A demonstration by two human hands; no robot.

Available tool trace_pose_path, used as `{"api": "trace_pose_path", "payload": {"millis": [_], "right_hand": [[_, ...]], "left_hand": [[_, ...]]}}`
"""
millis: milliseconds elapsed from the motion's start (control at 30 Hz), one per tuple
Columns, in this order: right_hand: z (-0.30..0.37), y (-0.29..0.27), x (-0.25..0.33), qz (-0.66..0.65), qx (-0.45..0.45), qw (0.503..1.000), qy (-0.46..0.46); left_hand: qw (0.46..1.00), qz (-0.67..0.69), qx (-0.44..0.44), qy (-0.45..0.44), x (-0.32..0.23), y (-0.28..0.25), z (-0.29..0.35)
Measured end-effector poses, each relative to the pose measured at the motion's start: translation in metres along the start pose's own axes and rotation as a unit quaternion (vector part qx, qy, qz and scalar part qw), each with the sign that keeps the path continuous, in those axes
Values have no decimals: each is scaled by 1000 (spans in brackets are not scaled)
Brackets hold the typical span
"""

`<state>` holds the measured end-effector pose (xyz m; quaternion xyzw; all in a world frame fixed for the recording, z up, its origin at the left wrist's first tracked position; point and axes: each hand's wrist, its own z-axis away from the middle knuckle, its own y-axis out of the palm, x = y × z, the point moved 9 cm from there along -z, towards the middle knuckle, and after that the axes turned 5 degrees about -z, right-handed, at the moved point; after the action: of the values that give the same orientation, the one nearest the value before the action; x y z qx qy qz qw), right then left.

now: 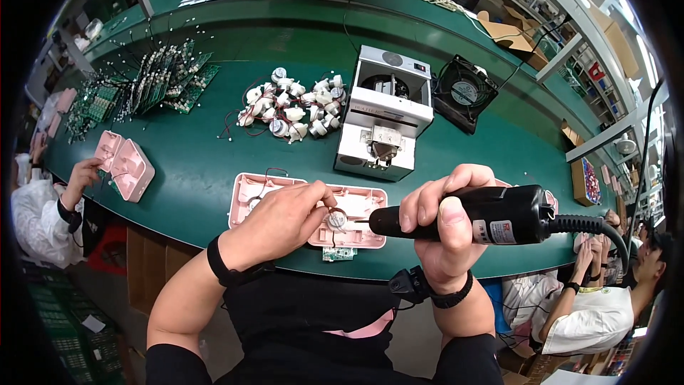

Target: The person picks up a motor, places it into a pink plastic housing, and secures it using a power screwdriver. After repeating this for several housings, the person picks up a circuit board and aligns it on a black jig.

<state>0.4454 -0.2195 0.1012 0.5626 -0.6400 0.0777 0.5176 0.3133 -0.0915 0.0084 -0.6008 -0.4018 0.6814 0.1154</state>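
A pink plastic housing [367, 196] lies open on the bench before me, its two halves side by side. A small round silver motor [337, 220] sits in the right half, with dark wires around it. My left hand [285, 217] reaches over the housing, thumb and fingertips pinched at the motor's left edge; what they grip is hidden. My right hand [449, 224] is wrapped around a black electric screwdriver [499, 214], held level with its bit pointing left toward the motor. A green circuit board [339, 254] shows at the housing's near edge.
Beyond the housing lie a pile of white motors with wires [292, 107] and a screw feeder [388, 114]. A black fan [467, 93] stands right of it. Wired circuit boards [160, 78] are heaped at left. Co-workers sit at both sides; one touches a pink case [132, 171].
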Motion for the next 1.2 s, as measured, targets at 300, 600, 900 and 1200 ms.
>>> {"api": "trace_pose_path", "payload": {"millis": [300, 600, 900, 1200], "right_hand": [[5, 4, -11, 6, 0, 1000, 10], [8, -3, -2, 22, 4, 1000, 0], [11, -6, 0, 12, 7, 1000, -5], [13, -8, 6, 10, 7, 1000, -8]], "left_hand": [[962, -166, -35, 214, -34, 5, 9], [936, -264, -22, 233, -33, 20, 4], [919, -288, -35, 266, -39, 21, 11], [922, -329, -68, 191, -30, 7, 6]]}}
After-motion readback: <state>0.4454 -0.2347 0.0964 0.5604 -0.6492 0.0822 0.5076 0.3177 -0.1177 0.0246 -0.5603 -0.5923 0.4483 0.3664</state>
